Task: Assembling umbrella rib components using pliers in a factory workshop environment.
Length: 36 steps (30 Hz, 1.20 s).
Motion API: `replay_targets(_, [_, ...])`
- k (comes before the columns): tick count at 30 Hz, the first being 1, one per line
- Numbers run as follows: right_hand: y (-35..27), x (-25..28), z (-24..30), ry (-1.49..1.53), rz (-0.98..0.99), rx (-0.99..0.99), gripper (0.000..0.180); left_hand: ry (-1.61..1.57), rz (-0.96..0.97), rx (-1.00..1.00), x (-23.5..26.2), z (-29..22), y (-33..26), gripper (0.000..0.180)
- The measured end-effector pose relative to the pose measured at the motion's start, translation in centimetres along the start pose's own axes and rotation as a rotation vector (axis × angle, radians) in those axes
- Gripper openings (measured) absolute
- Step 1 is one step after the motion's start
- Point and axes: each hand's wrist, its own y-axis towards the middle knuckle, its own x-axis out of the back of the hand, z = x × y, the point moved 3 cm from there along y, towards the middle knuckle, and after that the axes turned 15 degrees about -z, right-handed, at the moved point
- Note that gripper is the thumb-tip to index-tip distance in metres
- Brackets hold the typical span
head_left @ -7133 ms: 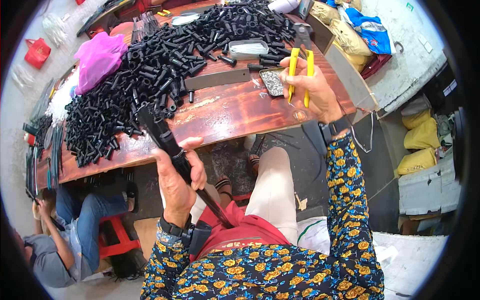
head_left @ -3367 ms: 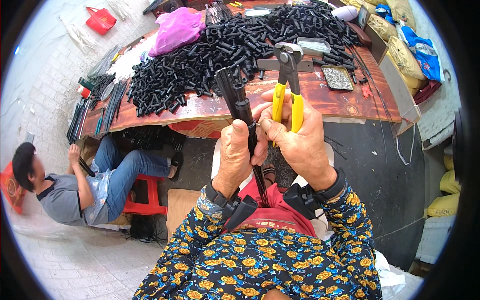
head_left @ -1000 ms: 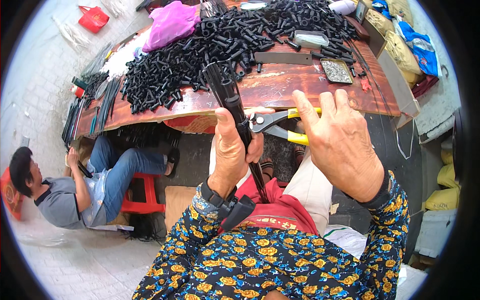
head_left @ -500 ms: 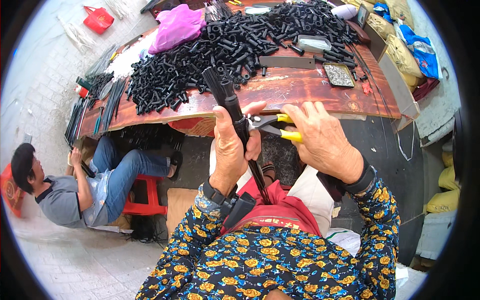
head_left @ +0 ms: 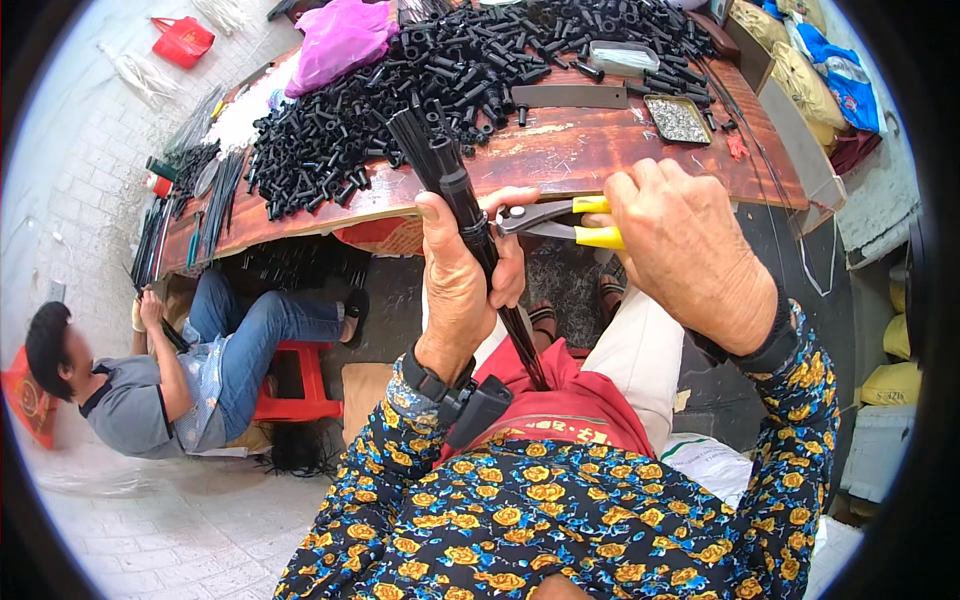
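My left hand (head_left: 455, 285) is wrapped around a bundle of thin black rods (head_left: 412, 148), held upright and tilted, its lower ends reaching down to my lap. A black tubular fitting (head_left: 457, 188) sits along the bundle just above my fist. In my right hand (head_left: 695, 250) are pliers (head_left: 600, 237) with yellow handle grips. The pliers' metal jaws lie against the side of the bundle by my left fingers. What the jaws grip, if anything, is too small to make out.
A large pile of black tubular fittings (head_left: 330, 140) covers the wooden table (head_left: 560, 170). On it are a flat metal bar (head_left: 570, 97), a tray of small metal pieces (head_left: 678, 120) and a pink bag (head_left: 340, 42). Another person (head_left: 140, 380) sits low at left on a red stool (head_left: 300, 390).
My right hand has shifted right and slightly up, and the pliers now lie more level. My left hand keeps its hold on the rods, moving slightly left. The view has shifted slightly.
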Motion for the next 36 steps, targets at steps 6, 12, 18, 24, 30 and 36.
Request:
replay_targets(6, [0.8, -0.1, 0.4, -0.018, 0.032, 0.006, 0.016, 0.014, -0.054, -0.014, 0.3, 0.2, 0.2, 0.095])
replay_targets(12, [1.4, -1.3, 1.9, -0.065, -0.061, 0.018, 0.012, 0.029, -0.088, -0.009, 1.2, -0.1, 1.0, 0.099])
replay_targets(18, [0.6, -4.5, 1.9, 0.172, -0.080, -0.171, 0.016, -0.054, -0.087, 0.038, 2.6, -0.3, 1.5, 0.100])
replay_targets(24, [-0.1, -3.4, 2.0, 0.135, -0.022, -0.149, 0.015, -0.054, -0.063, 0.031, 2.6, -0.2, 1.5, 0.102])
replay_targets(30, [0.5, -2.1, 2.3, 0.032, 0.028, -0.104, 0.017, 0.002, -0.119, 0.025, 1.9, -0.4, 0.8, 0.100])
replay_targets(36, [1.1, -1.4, 2.1, -0.054, -0.019, 0.013, 0.013, 0.010, -0.144, 0.022, 1.7, -0.2, 0.6, 0.099])
